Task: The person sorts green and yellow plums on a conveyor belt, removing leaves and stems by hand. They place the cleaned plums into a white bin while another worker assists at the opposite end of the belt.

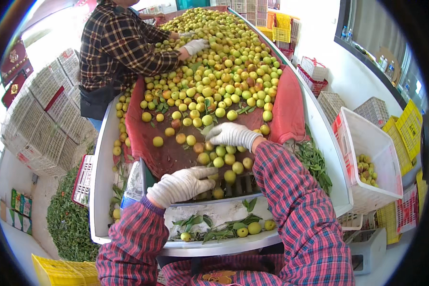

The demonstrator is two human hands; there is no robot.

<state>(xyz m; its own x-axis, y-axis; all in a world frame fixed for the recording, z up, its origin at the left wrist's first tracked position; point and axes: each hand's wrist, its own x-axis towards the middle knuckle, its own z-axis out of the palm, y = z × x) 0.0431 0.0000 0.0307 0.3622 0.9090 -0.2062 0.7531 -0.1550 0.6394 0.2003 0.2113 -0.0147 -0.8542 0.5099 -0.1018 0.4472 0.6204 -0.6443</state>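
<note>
Yellow-green round fruits (207, 91), some blushed reddish brown, lie heaped on a dark red cloth (157, 150) over a white-rimmed sorting table. My left hand (182, 184), in a white knit glove, reaches in low from the left. Its fingers are spread beside a fruit near the slotted front end of the cloth; whether they touch it is unclear. Above a small cluster of fruits (228, 159), my gloved right hand (232, 136) is stretched leftward, palm down, close to a green leaf (206, 129). Nothing is visibly gripped in either hand.
A co-worker's gloved hand (196, 46) works in the heap at far left. Loose leaves (214, 227) and a few fruits lie in the front trough (186, 246). At right stands a white crate (375, 143) holding fruits. Stacked crates (46, 121) and a leaf pile (69, 218) are left.
</note>
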